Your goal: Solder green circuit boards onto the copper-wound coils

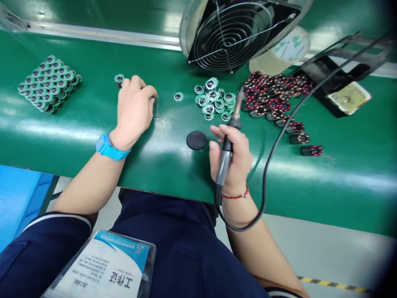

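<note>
My right hand [235,157] is wrapped loosely round a soldering iron [228,142], with its metal tip pointing up and away over the bench. A black round disc [196,140] lies just left of its fingertips. My left hand [135,109] rests on the bench with its fingers curled, and the fingertips are hidden. Beside its knuckles stands a small motor coil with a green ring board on top [118,80], partly covered by the hand. Between the hands lies one loose green ring board [178,96]. A pile of similar ring boards [214,97] sits near the iron's tip.
Stacked coils with green boards [49,85] form a block at far left. Wound coils [273,97] are heaped at right. A fan [229,41], a tape roll [288,47] and an iron stand with a sponge [349,98] line the back. The iron's cable [269,165] loops at right.
</note>
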A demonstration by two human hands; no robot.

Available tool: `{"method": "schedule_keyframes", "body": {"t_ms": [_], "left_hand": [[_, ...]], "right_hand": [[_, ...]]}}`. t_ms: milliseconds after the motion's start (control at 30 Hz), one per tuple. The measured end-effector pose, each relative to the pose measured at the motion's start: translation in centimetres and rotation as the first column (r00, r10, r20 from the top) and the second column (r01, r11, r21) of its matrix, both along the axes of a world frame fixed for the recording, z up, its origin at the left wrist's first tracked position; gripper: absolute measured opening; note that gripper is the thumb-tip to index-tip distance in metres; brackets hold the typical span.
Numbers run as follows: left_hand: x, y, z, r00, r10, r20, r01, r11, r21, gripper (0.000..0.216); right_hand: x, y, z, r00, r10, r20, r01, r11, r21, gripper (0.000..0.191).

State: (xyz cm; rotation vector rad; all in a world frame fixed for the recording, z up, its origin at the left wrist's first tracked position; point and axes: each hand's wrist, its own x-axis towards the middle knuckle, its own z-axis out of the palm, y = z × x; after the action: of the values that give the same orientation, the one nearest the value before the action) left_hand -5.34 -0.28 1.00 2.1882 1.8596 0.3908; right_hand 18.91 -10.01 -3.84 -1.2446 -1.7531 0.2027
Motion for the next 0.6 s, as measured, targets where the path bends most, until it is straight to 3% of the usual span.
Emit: {"method": "schedule_keyframes", "body": {"t_ms": [167, 267, 400, 600], "left_hand": [[0.3, -0.7, 1.0, 0.994, 0.109, -0.031, -0.107, 0.993, 0.056, 0.036], [1.5, -1.2, 0.0, 0.999, -0.025, 0.034, 0.021, 0.993, 0.114, 0.032], [3.5, -1.7, -2.1, 0.961, -0.264, 0.081, 0.251, 0.957, 0.144, 0.029], [3.9, -1.7, -2.2, 0.962, -0.273, -0.016, 0.272, 0.949, 0.16, 0.034]], "right_hand": [[-0.1, 0.0, -0.1, 0.996, -0.057, -0.069, 0.053, 0.997, -0.055, 0.042], [1.0, 0.3, 0.2, 0.995, -0.105, -0.005, 0.103, 0.987, -0.127, 0.036], [4.2, 1.6, 0.8, 0.945, -0.206, 0.254, 0.264, 0.939, -0.221, 0.037], [7.7, 4.1, 1.5, 0.862, -0.222, 0.456, 0.388, 0.868, -0.31, 0.043]]}}
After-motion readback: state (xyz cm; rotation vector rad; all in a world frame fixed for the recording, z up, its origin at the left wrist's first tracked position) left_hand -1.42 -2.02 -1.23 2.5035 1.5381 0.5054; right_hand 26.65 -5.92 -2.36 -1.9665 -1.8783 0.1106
